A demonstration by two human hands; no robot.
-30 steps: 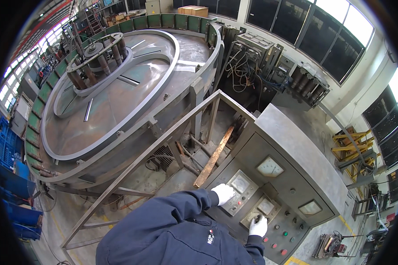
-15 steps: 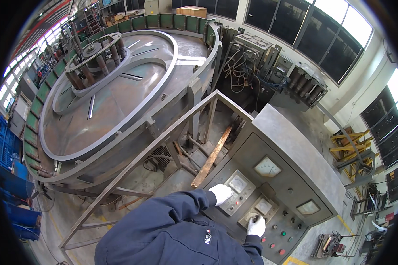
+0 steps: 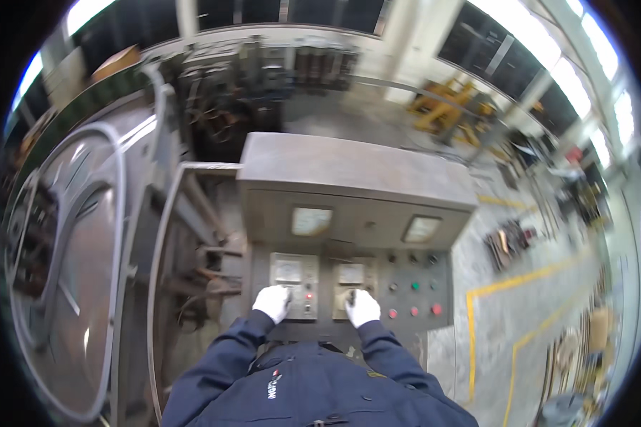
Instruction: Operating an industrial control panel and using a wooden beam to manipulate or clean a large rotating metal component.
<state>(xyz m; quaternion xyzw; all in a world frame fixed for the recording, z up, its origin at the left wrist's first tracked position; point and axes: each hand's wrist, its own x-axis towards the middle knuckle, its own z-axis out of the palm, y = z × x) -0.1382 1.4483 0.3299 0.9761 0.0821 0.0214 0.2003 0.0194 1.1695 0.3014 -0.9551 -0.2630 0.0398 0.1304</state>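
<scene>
A grey control console (image 3: pixel 349 174) stands in front of me, with two small meter modules set side by side in its sloped panel. My left hand (image 3: pixel 272 303), in a white glove, is closed at the lower left part of the left module (image 3: pixel 304 269); its fingers hide what they hold. On the right module (image 3: pixel 367 273), the fingers of my gloved right hand (image 3: pixel 364 308) are closed around a black knob (image 3: pixel 350 298). A red light (image 3: pixel 308 296) glows beside my left hand. To the right sit several green, red and dark buttons (image 3: pixel 415 286).
Two larger gauges (image 3: pixel 311 221) are mounted in the console's upper face. On the left, a metal rail (image 3: pixel 162 263) separates me from a large round steel machine (image 3: pixel 85 235). Yellow lines (image 3: pixel 471 341) mark the floor at right, near a small cart-like device (image 3: pixel 508 243). Yellow metal frames (image 3: pixel 449 107) stand farther back.
My view has swung to the right, so the console now lies straight ahead and the round machine is at the left edge. Both hands stay at their modules.
</scene>
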